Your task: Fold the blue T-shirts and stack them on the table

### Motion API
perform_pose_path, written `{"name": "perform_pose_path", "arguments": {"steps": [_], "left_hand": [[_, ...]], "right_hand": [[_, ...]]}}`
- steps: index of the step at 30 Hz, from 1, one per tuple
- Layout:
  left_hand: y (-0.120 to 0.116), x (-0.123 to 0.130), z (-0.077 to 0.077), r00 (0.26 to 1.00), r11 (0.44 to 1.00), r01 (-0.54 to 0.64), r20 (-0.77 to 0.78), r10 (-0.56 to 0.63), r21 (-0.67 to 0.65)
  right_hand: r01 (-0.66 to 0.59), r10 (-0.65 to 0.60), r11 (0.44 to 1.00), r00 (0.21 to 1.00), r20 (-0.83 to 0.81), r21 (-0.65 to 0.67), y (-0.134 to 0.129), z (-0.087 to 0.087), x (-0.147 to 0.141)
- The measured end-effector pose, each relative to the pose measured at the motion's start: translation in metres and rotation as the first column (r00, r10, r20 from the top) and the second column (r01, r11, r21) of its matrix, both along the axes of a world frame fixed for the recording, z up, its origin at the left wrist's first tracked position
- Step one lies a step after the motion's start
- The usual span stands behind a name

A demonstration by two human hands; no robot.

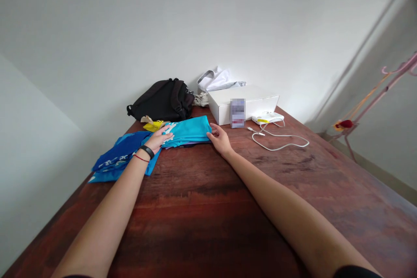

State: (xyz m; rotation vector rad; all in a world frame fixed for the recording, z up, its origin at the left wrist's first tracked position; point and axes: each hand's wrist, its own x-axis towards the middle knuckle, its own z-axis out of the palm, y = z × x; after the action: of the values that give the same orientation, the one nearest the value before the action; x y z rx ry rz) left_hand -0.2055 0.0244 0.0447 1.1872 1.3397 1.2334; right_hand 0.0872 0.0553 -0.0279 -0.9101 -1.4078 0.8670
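A folded light-blue cloth (190,130) lies near the back of the table, on top of some darker fabric. At its left end my left hand (158,139) grips it, fingers over the white print. My right hand (220,139) pinches the right end between thumb and fingers. Left of it, partly behind my left wrist, is a crumpled darker blue cloth (119,155) with white markings. A yellow item (153,126) sits just behind my left hand.
Behind are a black backpack (163,100), white fabric (215,79) and a white box (247,95) with a small blurred packet (237,114) before it. A white device (270,117) and cable (283,146) lie on the right of the wooden table (202,226).
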Motion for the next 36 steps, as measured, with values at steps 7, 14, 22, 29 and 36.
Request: {"name": "perform_pose_path", "arguments": {"steps": [7,14,22,29,36], "left_hand": [[0.01,-0.001,-0.009,0.998,0.993,-0.055,-0.006,0.056,0.108],[0.016,0.001,-0.003,0.998,0.984,-0.049,-0.019,0.053,0.171],[0.021,-0.005,-0.002,0.939,0.984,-0.107,-0.31,0.148,0.145],[0.021,-0.013,-0.005,0.845,0.968,-0.167,-0.479,0.238,0.187],[0.017,-0.001,-0.002,0.753,0.92,-0.205,-0.546,0.366,0.334]], "right_hand": [[0.084,-0.181,0.96,0.915,0.362,0.267,-0.012,0.007,0.001],[0.052,-0.174,0.952,0.905,0.389,0.303,-0.01,0.009,0.0],[0.016,-0.108,0.977,0.897,0.43,0.212,-0.016,0.013,-0.003],[0.139,-0.192,0.977,0.9,0.391,0.16,-0.014,0.009,-0.003],[0.198,-0.227,0.97,0.943,0.242,0.141,-0.021,0.017,0.002]]}}
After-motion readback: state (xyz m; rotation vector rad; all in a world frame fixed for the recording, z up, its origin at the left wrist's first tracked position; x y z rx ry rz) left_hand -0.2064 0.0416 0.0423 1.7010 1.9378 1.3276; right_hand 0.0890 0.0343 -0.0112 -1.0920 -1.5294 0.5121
